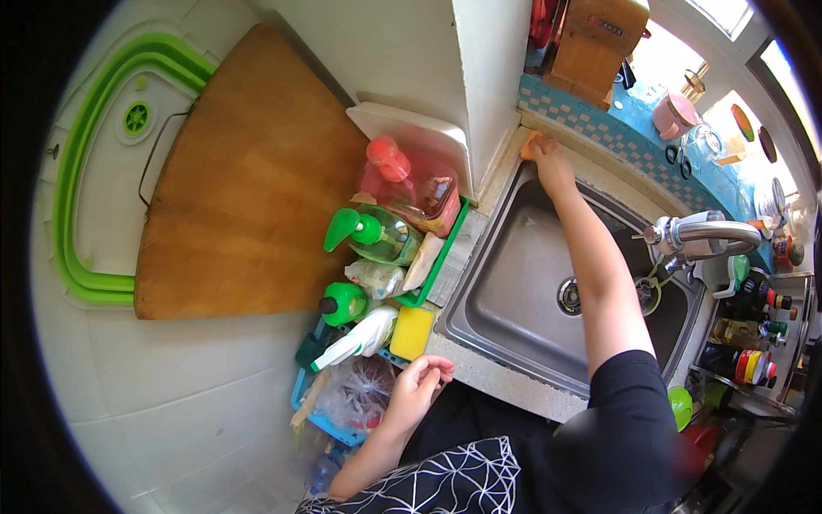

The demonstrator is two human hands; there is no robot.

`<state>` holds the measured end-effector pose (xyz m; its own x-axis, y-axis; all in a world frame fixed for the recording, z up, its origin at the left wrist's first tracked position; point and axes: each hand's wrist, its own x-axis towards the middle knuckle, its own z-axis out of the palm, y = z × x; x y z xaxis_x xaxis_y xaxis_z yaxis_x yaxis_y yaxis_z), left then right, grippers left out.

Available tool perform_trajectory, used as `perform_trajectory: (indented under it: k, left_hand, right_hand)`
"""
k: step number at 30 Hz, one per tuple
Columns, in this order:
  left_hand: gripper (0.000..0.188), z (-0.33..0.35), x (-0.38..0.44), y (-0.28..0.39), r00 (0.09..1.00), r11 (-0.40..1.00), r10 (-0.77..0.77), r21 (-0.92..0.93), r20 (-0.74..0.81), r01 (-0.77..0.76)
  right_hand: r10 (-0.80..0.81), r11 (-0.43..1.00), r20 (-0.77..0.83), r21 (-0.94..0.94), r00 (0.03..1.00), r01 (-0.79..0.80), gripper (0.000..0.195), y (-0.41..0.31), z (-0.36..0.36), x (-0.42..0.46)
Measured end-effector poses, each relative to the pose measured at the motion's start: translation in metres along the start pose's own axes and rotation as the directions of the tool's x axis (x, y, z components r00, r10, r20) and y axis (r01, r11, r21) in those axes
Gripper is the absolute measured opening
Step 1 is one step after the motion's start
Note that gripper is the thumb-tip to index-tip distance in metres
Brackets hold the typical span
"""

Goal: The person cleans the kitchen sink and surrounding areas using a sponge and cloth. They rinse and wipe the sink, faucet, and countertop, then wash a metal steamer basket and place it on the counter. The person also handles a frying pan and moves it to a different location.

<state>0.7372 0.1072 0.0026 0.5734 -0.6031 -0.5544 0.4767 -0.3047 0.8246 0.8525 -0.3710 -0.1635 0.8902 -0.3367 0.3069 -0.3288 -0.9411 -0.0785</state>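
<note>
At the far left corner of the stainless steel sink (514, 257), my right hand (548, 157) presses an orange cloth or sponge (529, 146) against the stone countertop (597, 168). That arm reaches across the basin, hiding part of it. My left hand (422, 384) hovers by the counter's front edge with fingers loosely curled and nothing visible in it. Just beyond it lies a yellow sponge (412, 333). A white spray bottle (359, 335) leans beside the sponge. The drain (569, 295) shows in the bare basin floor.
A wooden cutting board (257, 193) leans at left. Pump bottles (379, 231) crowd a green tray (457, 241). The faucet (706, 232) arches over the sink's right side. Sauce bottles (738, 363) stand at right. Scissors (678, 157) and a pink mug (673, 117) sit on the sill.
</note>
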Motion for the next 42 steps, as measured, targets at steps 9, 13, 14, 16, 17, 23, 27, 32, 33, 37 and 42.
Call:
perform_trajectory:
  k: [9, 13, 14, 16, 17, 23, 27, 32, 33, 37, 42]
  left_hand:
    - [0.018, -0.012, -0.009, -0.015, 1.0, 1.0, 0.019, -0.004, -0.009, -0.019]
    - [0.018, -0.023, -0.016, -0.018, 0.997, 0.998, 0.033, -0.047, -0.072, -0.037]
    - [0.018, -0.025, -0.016, -0.019, 0.997, 0.997, 0.035, -0.064, -0.066, -0.039]
    - [0.018, -0.027, -0.013, -0.025, 0.999, 0.998, 0.005, -0.061, -0.034, -0.007]
    - [0.018, -0.027, -0.014, -0.03, 1.0, 0.998, -0.019, -0.057, -0.019, 0.018]
    - [0.018, -0.013, -0.008, -0.021, 0.998, 0.998, -0.045, -0.042, 0.05, 0.047]
    - [0.018, -0.014, -0.006, -0.005, 0.999, 0.999, 0.034, -0.014, 0.037, -0.034]
    - [0.021, -0.034, 0.005, -0.031, 0.978, 0.974, 0.176, 0.164, -0.113, -0.156]
    - [0.022, -0.035, 0.008, -0.039, 0.965, 0.961, 0.203, 0.226, -0.169, -0.162]
    - [0.024, -0.022, 0.02, -0.035, 0.976, 0.965, 0.17, 0.224, -0.137, -0.136]
    - [0.024, 0.008, 0.023, -0.031, 0.983, 0.944, 0.185, 0.279, -0.005, -0.176]
  right_hand:
    - [0.175, 0.971, -0.22, -0.124, 0.96, -0.205, 0.044, 0.048, 0.008, -0.084]
    - [0.66, 0.751, -0.119, 0.119, 0.741, -0.65, 0.033, 0.078, -0.048, -0.162]
    - [0.773, 0.632, -0.013, 0.107, 0.634, -0.768, 0.033, 0.079, -0.07, -0.174]
    - [0.89, 0.455, -0.005, -0.013, 0.455, -0.89, 0.033, 0.072, -0.077, -0.167]
    - [0.897, 0.439, -0.061, 0.017, 0.437, -0.899, 0.035, 0.077, -0.054, -0.158]
    - [0.262, 0.965, -0.322, 0.119, 0.91, -0.235, 0.055, 0.021, 0.031, -0.107]
    - [0.528, 0.849, -0.231, 0.162, 0.817, -0.503, 0.044, 0.074, -0.025, -0.173]
    - [0.669, 0.723, -0.035, 0.264, 0.743, -0.639, 0.019, 0.001, -0.1, -0.227]
    - [0.565, 0.769, -0.086, 0.414, 0.82, -0.487, 0.025, -0.044, -0.108, -0.237]
    - [0.388, 0.585, 0.476, 0.535, 0.79, -0.61, 0.033, -0.22, -0.097, -0.284]
    - [0.241, 0.793, 0.056, 0.565, 0.969, -0.23, 0.039, -0.295, -0.091, -0.292]
